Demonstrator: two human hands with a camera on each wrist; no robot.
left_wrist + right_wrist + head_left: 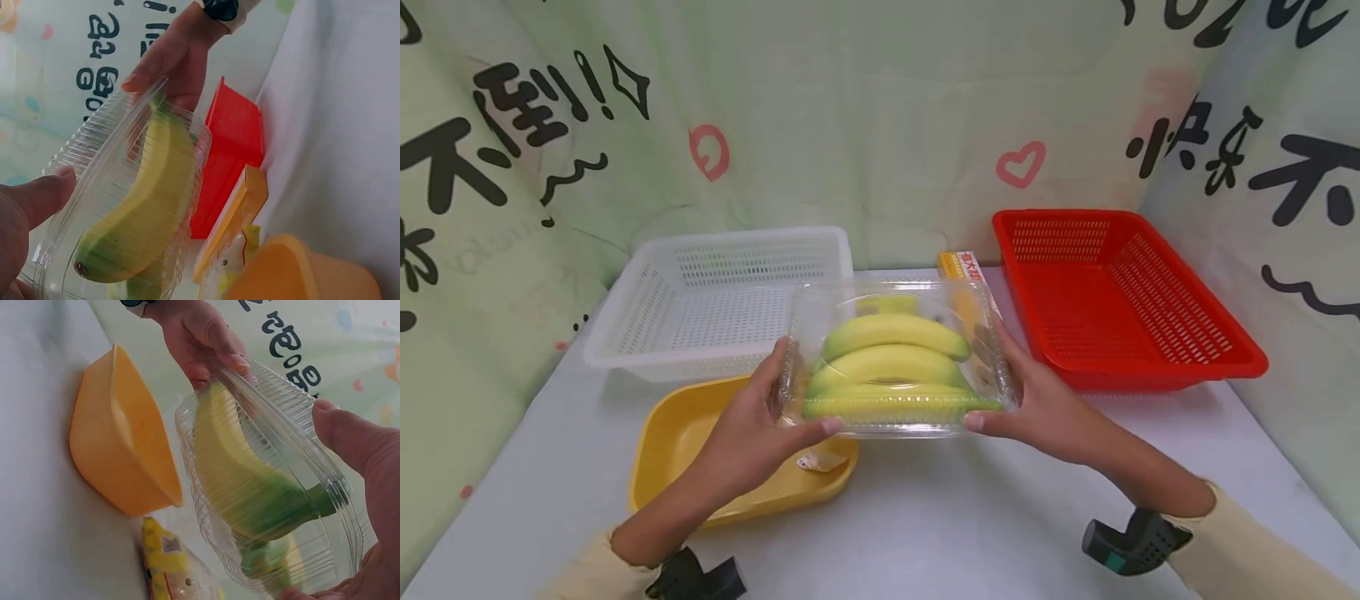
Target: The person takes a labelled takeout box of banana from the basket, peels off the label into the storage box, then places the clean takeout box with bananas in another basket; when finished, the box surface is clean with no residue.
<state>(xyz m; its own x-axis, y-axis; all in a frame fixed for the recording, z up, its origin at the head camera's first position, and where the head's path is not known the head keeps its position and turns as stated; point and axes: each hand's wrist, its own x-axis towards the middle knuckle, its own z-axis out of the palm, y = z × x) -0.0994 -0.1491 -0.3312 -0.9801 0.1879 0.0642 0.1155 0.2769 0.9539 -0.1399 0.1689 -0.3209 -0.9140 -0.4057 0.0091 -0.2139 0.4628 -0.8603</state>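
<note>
A clear plastic clamshell box (891, 429) with several green-yellow bananas (895, 367) inside is held up above the table, its lid down. My left hand (748, 437) grips its left end, thumb along the near edge. At the opposite end my right hand (1045, 408) holds it the same way, thumb on the near corner. Both wrist views show the box from its ends, with the left thumb (47, 197) and the right thumb (347, 434) on the rim. The fingers beneath the box are mostly hidden.
A white basket (715, 362) stands at back left, a red basket (1150, 367) at back right. The yellow tray (662, 442), partly behind my left arm, has a small white packet (820, 460) in it. Behind the box are an orange carton (958, 265) and a yellow-topped bag (181, 562).
</note>
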